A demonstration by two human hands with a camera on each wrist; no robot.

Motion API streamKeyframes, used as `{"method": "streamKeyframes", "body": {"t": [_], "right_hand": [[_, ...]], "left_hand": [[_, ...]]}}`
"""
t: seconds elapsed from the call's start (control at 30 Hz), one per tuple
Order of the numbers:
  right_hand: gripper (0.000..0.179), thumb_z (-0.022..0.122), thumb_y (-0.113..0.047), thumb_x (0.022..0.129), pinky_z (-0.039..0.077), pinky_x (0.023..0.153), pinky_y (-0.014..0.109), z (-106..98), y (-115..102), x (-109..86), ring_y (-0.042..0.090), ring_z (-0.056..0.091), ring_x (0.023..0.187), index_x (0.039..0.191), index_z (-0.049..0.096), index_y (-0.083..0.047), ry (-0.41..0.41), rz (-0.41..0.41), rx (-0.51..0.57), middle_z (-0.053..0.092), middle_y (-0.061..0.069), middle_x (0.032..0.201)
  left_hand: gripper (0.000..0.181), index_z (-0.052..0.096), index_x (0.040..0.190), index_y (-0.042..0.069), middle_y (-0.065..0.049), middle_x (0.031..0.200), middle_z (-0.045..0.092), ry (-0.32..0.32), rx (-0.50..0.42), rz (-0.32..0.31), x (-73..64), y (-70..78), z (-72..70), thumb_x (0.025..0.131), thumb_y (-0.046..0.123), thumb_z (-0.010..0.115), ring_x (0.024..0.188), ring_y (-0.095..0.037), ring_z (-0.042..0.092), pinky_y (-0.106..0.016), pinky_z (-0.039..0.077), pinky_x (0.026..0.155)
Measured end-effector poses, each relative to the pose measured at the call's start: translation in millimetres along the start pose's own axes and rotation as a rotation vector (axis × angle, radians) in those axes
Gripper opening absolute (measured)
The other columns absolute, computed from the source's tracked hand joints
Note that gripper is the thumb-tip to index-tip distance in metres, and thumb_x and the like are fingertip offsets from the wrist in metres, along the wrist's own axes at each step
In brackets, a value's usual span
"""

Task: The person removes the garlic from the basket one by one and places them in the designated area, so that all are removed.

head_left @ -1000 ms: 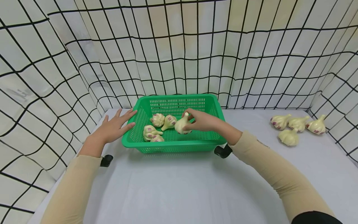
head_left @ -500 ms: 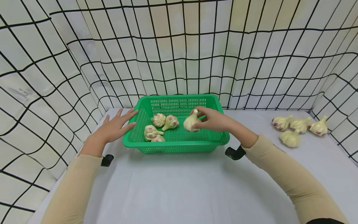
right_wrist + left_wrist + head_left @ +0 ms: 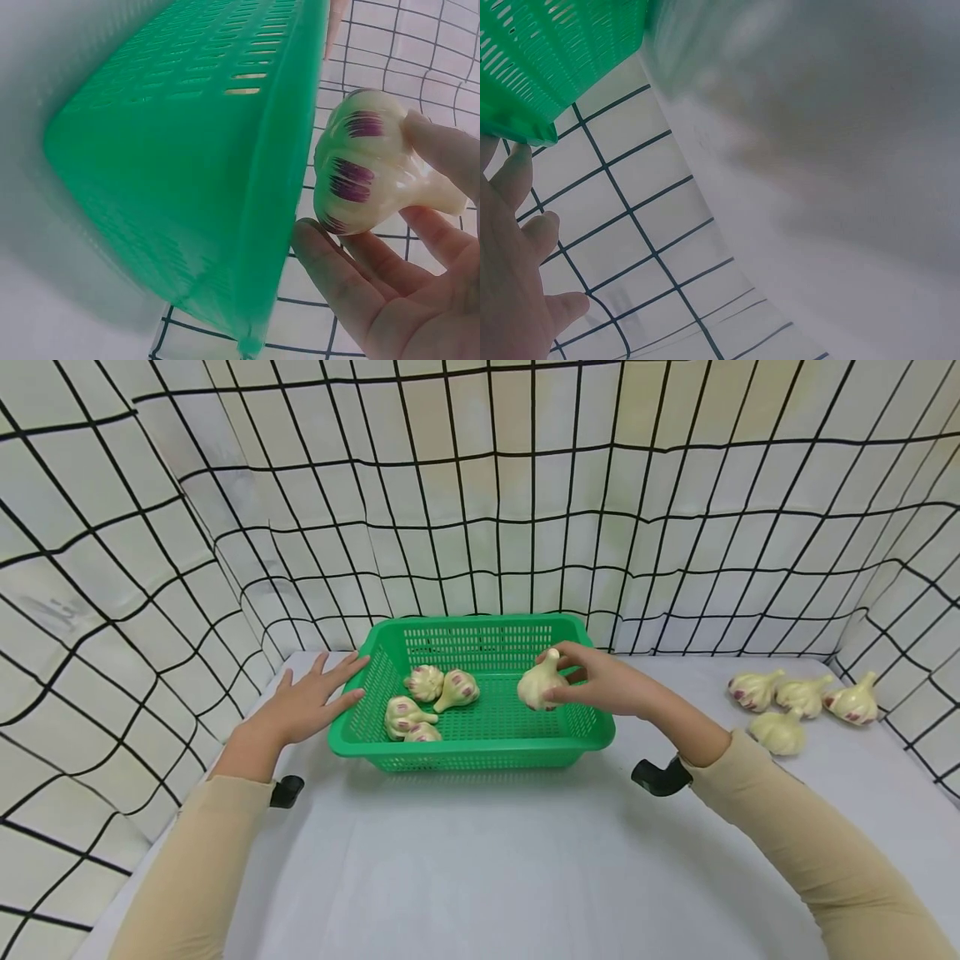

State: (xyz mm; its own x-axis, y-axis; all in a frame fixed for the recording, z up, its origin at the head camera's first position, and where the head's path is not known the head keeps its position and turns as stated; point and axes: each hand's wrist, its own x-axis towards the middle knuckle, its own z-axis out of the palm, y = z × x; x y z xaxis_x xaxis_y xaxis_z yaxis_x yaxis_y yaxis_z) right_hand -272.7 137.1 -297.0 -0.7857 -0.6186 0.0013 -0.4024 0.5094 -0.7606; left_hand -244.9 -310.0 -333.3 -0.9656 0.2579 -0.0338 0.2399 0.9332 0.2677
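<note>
A green plastic basket (image 3: 480,745) stands on the white table with several garlic bulbs in its left part, one of them a garlic bulb (image 3: 459,689) with its stem toward the front. My right hand (image 3: 600,681) holds another garlic bulb (image 3: 538,687), stem up, over the basket's right part. In the right wrist view this bulb (image 3: 367,161) shows purple streaks, with thumb and fingers around it beside the basket wall (image 3: 180,172). My left hand (image 3: 300,700) lies with fingers spread, its fingertips at the basket's left rim; the left wrist view shows those fingers (image 3: 514,176) under the rim corner.
On the right side of the table lies a group of several garlic bulbs (image 3: 798,693). Black netting (image 3: 525,516) over white walls encloses the table at the back and both sides. White table surface (image 3: 450,860) stretches in front of the basket.
My right hand has carried the garlic bulb rightward inside the basket's outline, from beside the other bulbs to the right part. My left hand stays at the left rim.
</note>
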Motion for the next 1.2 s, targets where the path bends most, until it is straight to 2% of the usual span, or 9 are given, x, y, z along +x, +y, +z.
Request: {"method": "streamKeyframes", "body": {"t": [0.17, 0.4, 0.63, 0.83, 1.0, 1.2], "right_hand": [[0.044, 0.074, -0.022, 0.097, 0.052, 0.099, 0.053, -3.7, 3.2, -8.0, 0.04, 0.059, 0.127, 0.135, 0.056, -0.008, 0.025, -0.023, 0.013, 0.057, 0.018, 0.141], [0.054, 0.077, -0.025, 0.095, 0.05, 0.101, 0.056, -12.8, 11.0, -21.5, 0.037, 0.058, 0.128, 0.141, 0.055, -0.008, 0.068, -0.012, 0.021, 0.057, 0.014, 0.141], [0.05, 0.075, -0.028, 0.096, 0.048, 0.102, 0.057, -21.5, 19.1, -33.9, 0.036, 0.054, 0.133, 0.139, 0.056, -0.01, 0.086, 0.011, 0.021, 0.057, 0.011, 0.142], [0.055, 0.075, -0.023, 0.096, 0.051, 0.101, 0.053, -29.8, 20.2, -44.0, 0.037, 0.055, 0.132, 0.143, 0.054, -0.004, 0.108, 0.019, 0.026, 0.055, 0.013, 0.146], [0.053, 0.074, -0.021, 0.097, 0.051, 0.099, 0.053, -36.1, 25.5, -51.3, 0.036, 0.058, 0.128, 0.144, 0.054, -0.005, 0.123, 0.01, 0.044, 0.056, 0.014, 0.144], [0.054, 0.074, -0.02, 0.098, 0.05, 0.099, 0.053, -39.8, 32.7, -59.2, 0.038, 0.059, 0.127, 0.144, 0.052, -0.002, 0.139, 0.036, 0.036, 0.055, 0.018, 0.143]], "left_hand": [[0.07, 0.02, 0.166, 0.02, -0.012, 0.171, 0.014, 0.007, -0.005, 0.002, -0.9, 0.4, 0.0, 0.108, 0.055, 0.039, 0.154, -0.044, -0.008, -0.076, -0.012, 0.111], [0.072, 0.019, 0.166, 0.021, -0.012, 0.171, 0.013, 0.004, -0.001, 0.0, -0.4, -0.6, 0.5, 0.107, 0.059, 0.036, 0.154, -0.044, -0.008, -0.075, -0.013, 0.111], [0.071, 0.018, 0.166, 0.021, -0.011, 0.171, 0.012, 0.003, -0.003, 0.002, -0.2, -1.7, 1.4, 0.108, 0.057, 0.036, 0.154, -0.043, -0.01, -0.075, -0.013, 0.112], [0.071, 0.019, 0.166, 0.021, -0.012, 0.171, 0.013, 0.003, -0.005, 0.005, -0.1, -1.0, 1.1, 0.108, 0.056, 0.037, 0.154, -0.043, -0.009, -0.075, -0.013, 0.112], [0.07, 0.02, 0.166, 0.02, -0.011, 0.171, 0.013, 0.001, -0.003, 0.009, 0.8, 0.8, 0.8, 0.108, 0.054, 0.039, 0.154, -0.043, -0.009, -0.075, -0.012, 0.111], [0.069, 0.02, 0.166, 0.02, -0.011, 0.171, 0.013, 0.001, 0.0, 0.009, 0.5, 1.2, 0.7, 0.109, 0.052, 0.039, 0.154, -0.044, -0.008, -0.075, -0.012, 0.112]]}}
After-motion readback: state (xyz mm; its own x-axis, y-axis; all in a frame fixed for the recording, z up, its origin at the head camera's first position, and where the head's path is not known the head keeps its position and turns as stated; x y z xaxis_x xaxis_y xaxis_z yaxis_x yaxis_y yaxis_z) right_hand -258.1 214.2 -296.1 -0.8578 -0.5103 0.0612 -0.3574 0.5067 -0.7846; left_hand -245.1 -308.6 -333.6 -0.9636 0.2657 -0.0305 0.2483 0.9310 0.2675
